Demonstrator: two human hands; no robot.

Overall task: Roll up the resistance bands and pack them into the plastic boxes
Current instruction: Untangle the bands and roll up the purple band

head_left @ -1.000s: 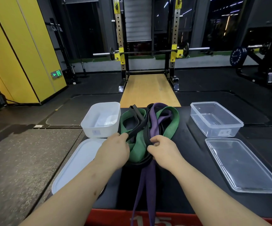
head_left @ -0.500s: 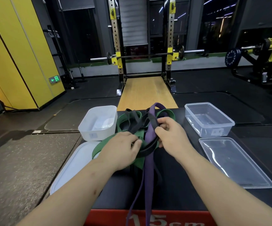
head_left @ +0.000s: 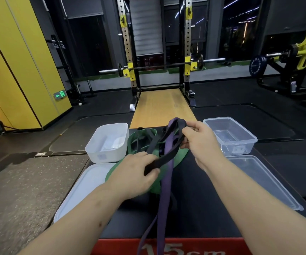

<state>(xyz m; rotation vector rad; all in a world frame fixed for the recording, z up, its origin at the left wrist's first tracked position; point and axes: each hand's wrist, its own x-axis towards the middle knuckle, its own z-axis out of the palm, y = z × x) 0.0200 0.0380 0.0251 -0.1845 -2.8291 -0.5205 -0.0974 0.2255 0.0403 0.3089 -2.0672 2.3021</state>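
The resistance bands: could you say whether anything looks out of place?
Yes. The black band, purple band and green band are tangled together between the left hand and right hand; the purple one trails over the near edge.

Dim gym interior, lit by artificial light from above. Brightest patch is the yellow wall (head_left: 20, 74), with a warm glow at the far left edge. Green exit sign (head_left: 60, 94) glows on its own. Dark windows (head_left: 240, 24) carry streaks of reflected lamps. Pale glare on the clear lid (head_left: 264, 183). Broad soft shadow lies across the speckled floor (head_left: 29, 190) at left. Slight smear on the left hand (head_left: 135, 173) and the black band (head_left: 164, 159) it grips. Wide-angle bend: wall lines splay, rack upright (head_left: 128, 52) tilts.
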